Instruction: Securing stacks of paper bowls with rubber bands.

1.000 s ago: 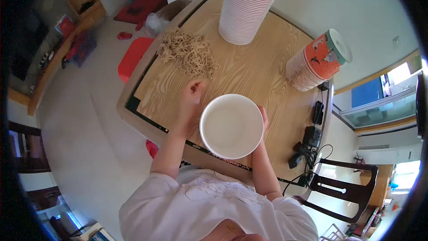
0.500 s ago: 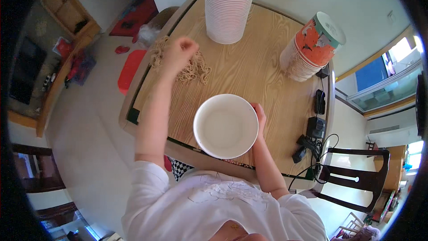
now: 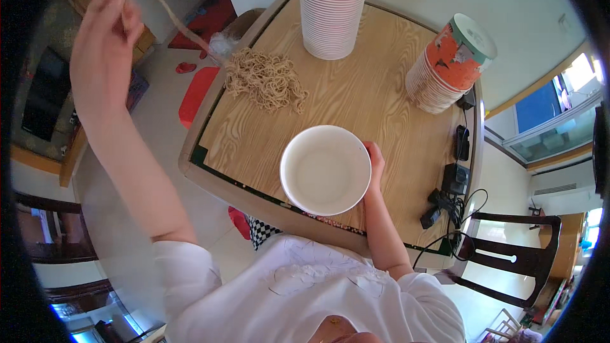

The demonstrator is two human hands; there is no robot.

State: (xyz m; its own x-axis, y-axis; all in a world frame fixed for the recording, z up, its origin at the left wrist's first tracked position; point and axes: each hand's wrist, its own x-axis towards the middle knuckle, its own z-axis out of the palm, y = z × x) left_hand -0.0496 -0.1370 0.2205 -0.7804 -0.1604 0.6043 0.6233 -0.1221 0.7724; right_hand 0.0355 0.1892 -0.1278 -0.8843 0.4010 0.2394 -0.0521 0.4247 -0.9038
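Observation:
My left hand is raised high at the far left, past the table's edge. Its fingers are closed on the end of a beige cord, which arcs down to a tangled pile of the same cord at the table's far left corner. My right hand is wrapped round the right side of a white paper bucket near the table's front edge. The bucket's mouth faces up, and nothing shows inside it.
A tall stack of paper buckets stands at the back. Another stack, upside down with orange and green print, leans at the right. Black adapters and cables lie along the right edge, beside a dark chair.
My left hand has moved from the cord pile out to the left and up, drawing a length of cord with it. My right hand still grips the bucket.

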